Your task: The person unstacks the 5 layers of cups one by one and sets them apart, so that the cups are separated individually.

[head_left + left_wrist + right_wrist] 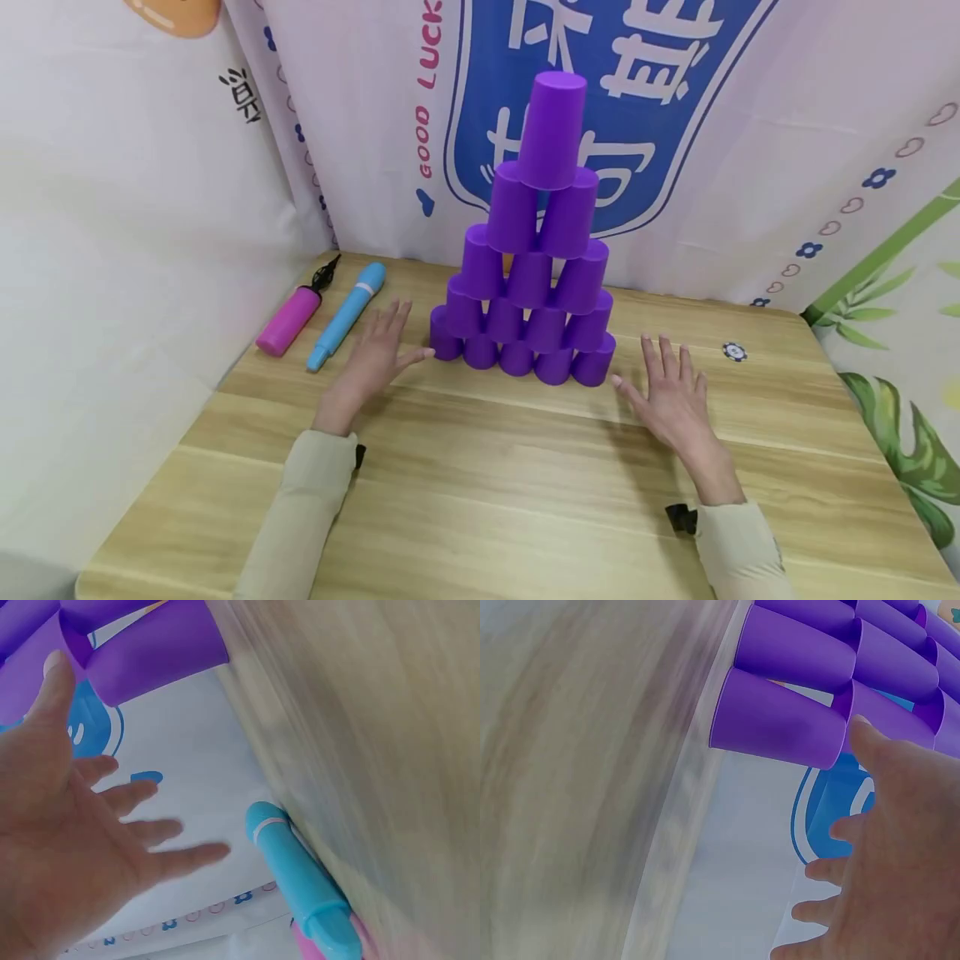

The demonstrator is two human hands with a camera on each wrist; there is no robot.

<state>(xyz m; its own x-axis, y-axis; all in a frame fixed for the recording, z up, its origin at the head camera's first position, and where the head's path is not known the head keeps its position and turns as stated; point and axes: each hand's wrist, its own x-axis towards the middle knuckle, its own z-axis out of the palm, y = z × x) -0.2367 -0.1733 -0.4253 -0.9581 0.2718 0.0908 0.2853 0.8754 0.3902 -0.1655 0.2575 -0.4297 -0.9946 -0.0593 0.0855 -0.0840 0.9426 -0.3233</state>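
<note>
A pyramid of upside-down purple cups [529,277] rises in tiers from the table to one single cup [553,132] at the top. On its left side, my left hand [377,354] is spread with its thumb toward the bottom row. In the left wrist view that hand [82,832] holds nothing, and a purple cup [157,652] lies beyond the thumb. My right hand [671,400] is spread on the other side, thumb toward the end cup [593,361]. The right wrist view shows this hand [900,847] with empty fingers; whether its thumb touches a cup I cannot tell.
A pink hand pump [288,321] and a blue pump-like tube [348,312] lie at the table's left edge. To the right is a poker chip [735,352]. A printed cloth [360,125] hangs behind the wooden table [480,492].
</note>
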